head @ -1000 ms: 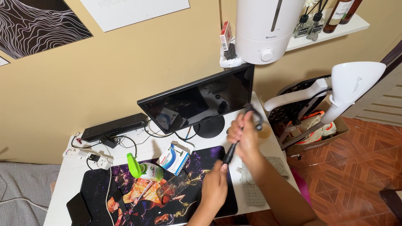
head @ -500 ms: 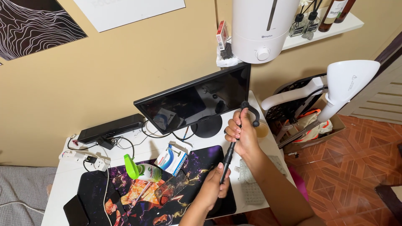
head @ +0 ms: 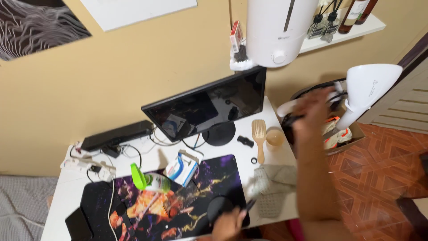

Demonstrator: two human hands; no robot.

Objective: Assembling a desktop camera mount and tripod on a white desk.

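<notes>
Both hands have parted from the two-handed hold they had on the black rod in front of the monitor [head: 209, 105], and the head camera has swung a little, so more of the desk [head: 67, 187] shows on the left. At that left end the power strip [head: 87, 166], the black phone [head: 78, 223], the green-capped bottle [head: 145, 179] and the blue and white box [head: 182, 167] lie as they did half a second ago, the bottle and box at the top edge of the patterned mouse pad [head: 147, 209]. Lower down, at the front edge of the desk, the left hand [head: 229, 223] has dropped. Its grip is closed on the black rod [head: 249, 205], of which only a short dark end shows past the fingers, over the pad's right corner and just beside the grey cloth [head: 278, 178]. So the rod is now carried by that hand alone, low and near the body. With the hands gone from in front of it, the wooden hairbrush [head: 259, 134] is uncovered beside the monitor's foot. Further right, the right hand [head: 312, 111] has swept up and out past the desk's right edge, towards the white lamp [head: 368, 91]. It is a blur, so I cannot tell whether its grip is wide, narrow or holding anything.
</notes>
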